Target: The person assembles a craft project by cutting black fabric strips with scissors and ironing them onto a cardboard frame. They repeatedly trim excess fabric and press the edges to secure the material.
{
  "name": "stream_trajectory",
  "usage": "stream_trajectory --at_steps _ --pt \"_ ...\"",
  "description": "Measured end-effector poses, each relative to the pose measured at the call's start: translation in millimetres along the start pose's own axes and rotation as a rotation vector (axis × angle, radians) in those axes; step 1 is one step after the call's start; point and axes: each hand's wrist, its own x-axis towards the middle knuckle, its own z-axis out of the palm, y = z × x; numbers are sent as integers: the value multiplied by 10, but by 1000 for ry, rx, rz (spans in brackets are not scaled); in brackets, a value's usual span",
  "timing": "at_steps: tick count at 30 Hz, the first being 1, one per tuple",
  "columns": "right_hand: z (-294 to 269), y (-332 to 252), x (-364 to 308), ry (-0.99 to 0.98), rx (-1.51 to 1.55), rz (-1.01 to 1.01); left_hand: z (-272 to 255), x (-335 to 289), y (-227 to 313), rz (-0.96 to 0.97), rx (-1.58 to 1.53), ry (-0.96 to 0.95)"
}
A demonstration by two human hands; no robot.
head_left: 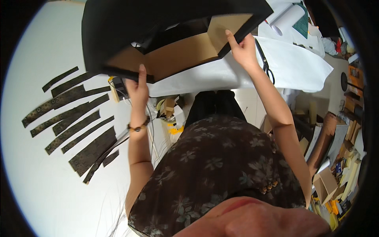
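Note:
A large black box (118,31) with bare tan cardboard walls inside hangs tilted over the work surface, its open side facing me. My left hand (138,89) grips its near left edge, thumb on top and fingers hidden beneath. On the right, my right hand (244,49) clasps the other edge, with the thumb against the tan inner wall. Just beside the right wrist lies a pair of black scissors (267,67) on a white sheet (292,63). Several dark patterned strips (59,102) are spread on the white table (43,189) to the left.
At the upper right are a white paper roll (287,19) and a green cutting mat (302,23). A small dark device (118,86) with a cable stands by my left wrist. Cardboard pieces (325,185) and a brown roll (324,138) crowd the right side.

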Motion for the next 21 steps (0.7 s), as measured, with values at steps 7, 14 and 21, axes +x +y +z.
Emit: stream_trajectory --at_steps 7,14,21 --pt "-19 752 -105 -87 -134 -260 549 -616 -1206 313 10 138" --pt "154 766 -226 -110 -120 -252 469 -648 -1844 513 104 222" --pt "205 599 -685 200 -844 -523 597 -841 -1828 331 -28 154"
